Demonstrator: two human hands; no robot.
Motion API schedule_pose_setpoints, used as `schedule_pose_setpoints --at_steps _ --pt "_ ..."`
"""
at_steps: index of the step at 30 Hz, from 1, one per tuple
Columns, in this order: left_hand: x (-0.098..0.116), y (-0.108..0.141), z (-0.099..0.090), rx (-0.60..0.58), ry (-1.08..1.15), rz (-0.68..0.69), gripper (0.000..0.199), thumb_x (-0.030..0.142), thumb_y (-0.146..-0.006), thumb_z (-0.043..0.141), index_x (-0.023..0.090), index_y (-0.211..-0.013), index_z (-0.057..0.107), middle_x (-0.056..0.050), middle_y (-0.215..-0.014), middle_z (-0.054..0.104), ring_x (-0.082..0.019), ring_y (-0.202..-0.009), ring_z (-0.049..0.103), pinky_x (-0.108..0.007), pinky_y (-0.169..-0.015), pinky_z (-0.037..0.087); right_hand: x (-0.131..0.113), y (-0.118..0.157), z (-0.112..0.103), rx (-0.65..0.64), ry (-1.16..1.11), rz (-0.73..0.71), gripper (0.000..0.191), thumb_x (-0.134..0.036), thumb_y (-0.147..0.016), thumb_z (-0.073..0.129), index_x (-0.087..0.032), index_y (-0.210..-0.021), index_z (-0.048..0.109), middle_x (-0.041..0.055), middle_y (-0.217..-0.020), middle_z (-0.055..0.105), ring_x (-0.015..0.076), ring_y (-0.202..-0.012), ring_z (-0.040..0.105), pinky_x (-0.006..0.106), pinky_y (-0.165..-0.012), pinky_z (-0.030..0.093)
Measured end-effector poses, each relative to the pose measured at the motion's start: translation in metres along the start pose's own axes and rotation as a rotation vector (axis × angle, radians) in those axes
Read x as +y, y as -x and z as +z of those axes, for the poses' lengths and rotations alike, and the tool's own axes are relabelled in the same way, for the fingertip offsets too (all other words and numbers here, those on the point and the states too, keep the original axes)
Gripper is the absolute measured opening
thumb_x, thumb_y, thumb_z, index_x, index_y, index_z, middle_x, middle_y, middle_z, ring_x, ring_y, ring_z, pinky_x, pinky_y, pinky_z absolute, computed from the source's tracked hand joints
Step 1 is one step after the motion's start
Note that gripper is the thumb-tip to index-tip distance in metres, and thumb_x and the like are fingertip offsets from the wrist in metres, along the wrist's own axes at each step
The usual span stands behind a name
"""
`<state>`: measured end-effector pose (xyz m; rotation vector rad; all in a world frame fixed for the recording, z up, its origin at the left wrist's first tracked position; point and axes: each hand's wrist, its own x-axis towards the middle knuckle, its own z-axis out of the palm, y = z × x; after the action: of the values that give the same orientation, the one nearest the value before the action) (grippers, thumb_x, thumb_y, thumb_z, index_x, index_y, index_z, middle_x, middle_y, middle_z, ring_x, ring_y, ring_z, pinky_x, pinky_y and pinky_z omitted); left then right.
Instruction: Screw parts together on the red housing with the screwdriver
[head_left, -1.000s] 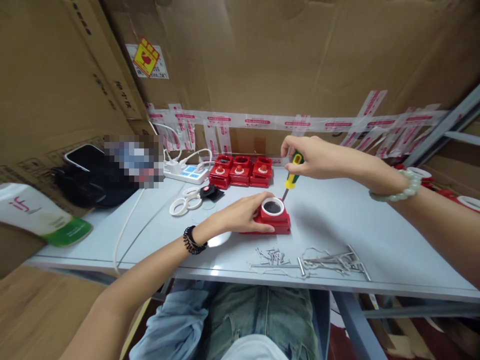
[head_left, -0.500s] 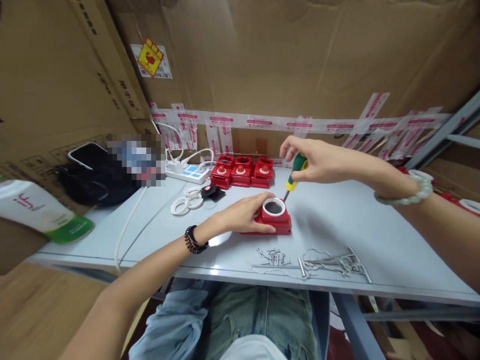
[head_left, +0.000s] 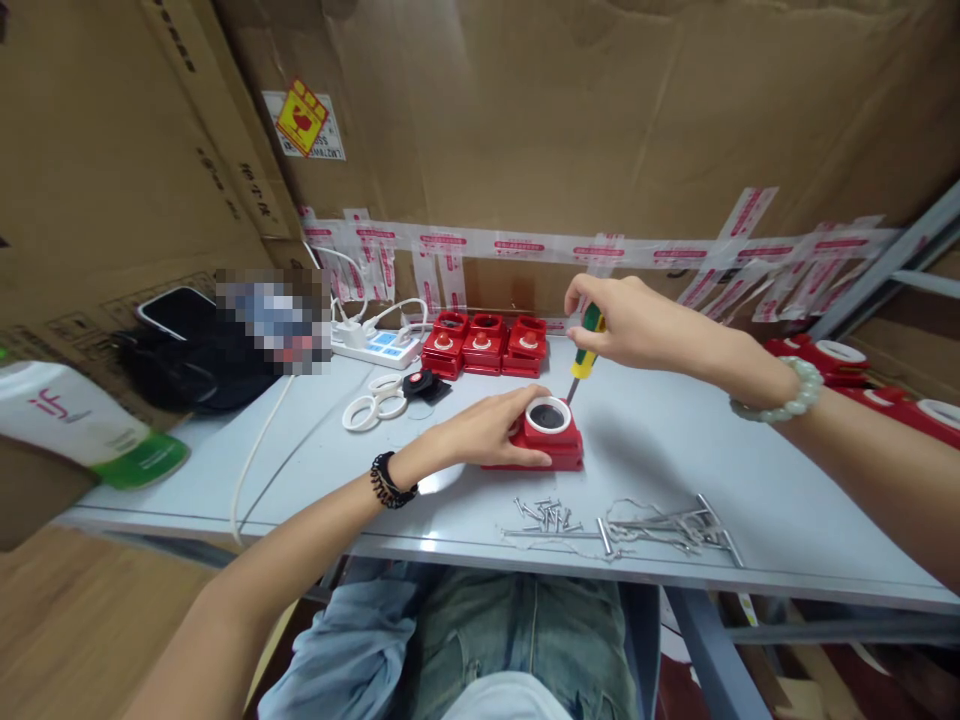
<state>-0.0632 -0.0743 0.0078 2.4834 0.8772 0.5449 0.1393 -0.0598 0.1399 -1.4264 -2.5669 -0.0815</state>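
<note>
A red box-shaped housing (head_left: 553, 456) with a white ring around a dark round opening lies on the table in front of me. My left hand (head_left: 504, 430) wraps over its left part, thumb at the near side and fingers behind. In my right hand (head_left: 616, 318) is a screwdriver (head_left: 583, 361) with a green and yellow handle. It leans slightly, its shaft pointing down at the housing's far right corner; the tip is hidden or too small to make out. Loose screws (head_left: 550, 516) lie just in front of the housing. Beside them are metal T-shaped rods (head_left: 667, 525) with thin string.
Three red housings (head_left: 484, 344) stand at the back beside a white power strip (head_left: 381, 347). White rings (head_left: 361, 413) and a small black part (head_left: 424, 385) lie left of my hand. More red housings (head_left: 892, 398) are at the right. A white-green bottle (head_left: 90, 425) stands far left.
My right hand has turned on the screwdriver handle, and its wrist and forearm have shifted left and slightly down. The left hand and the housing stay in place.
</note>
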Motion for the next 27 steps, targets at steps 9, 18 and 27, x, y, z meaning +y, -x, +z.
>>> schedule_pose_setpoints --at_steps 9,18,27 --pt "0.002 0.0003 -0.0008 -0.003 0.009 -0.005 0.066 0.051 -0.079 0.071 0.021 -0.131 0.043 -0.01 -0.124 0.062 -0.027 -0.105 0.063 -0.036 -0.088 0.048 -0.0053 0.0044 0.0003 0.034 -0.031 0.032 0.013 -0.028 -0.079 0.058 -0.02 -0.089 0.054 0.0025 -0.078 0.061 0.0161 -0.065 0.051 0.029 -0.06 0.035" --pt "0.0035 -0.0004 -0.0008 -0.001 0.013 -0.015 0.067 0.05 -0.078 0.072 0.021 -0.131 0.043 -0.01 -0.124 0.062 -0.028 -0.106 0.063 -0.037 -0.089 0.049 -0.0063 0.0052 0.0049 0.089 -0.064 0.027 0.012 -0.027 -0.08 0.056 -0.02 -0.091 0.055 0.004 -0.079 0.062 0.0194 -0.073 0.055 0.031 -0.066 0.039" --pt "0.0032 0.0003 -0.0007 0.011 0.032 -0.009 0.066 0.049 -0.078 0.072 0.022 -0.131 0.044 -0.01 -0.125 0.062 -0.027 -0.106 0.063 -0.037 -0.089 0.049 -0.0064 0.0095 0.003 0.074 -0.015 0.112 0.019 -0.036 -0.085 0.052 -0.02 -0.096 0.053 0.0058 -0.078 0.061 0.0225 -0.073 0.055 0.034 -0.063 0.038"
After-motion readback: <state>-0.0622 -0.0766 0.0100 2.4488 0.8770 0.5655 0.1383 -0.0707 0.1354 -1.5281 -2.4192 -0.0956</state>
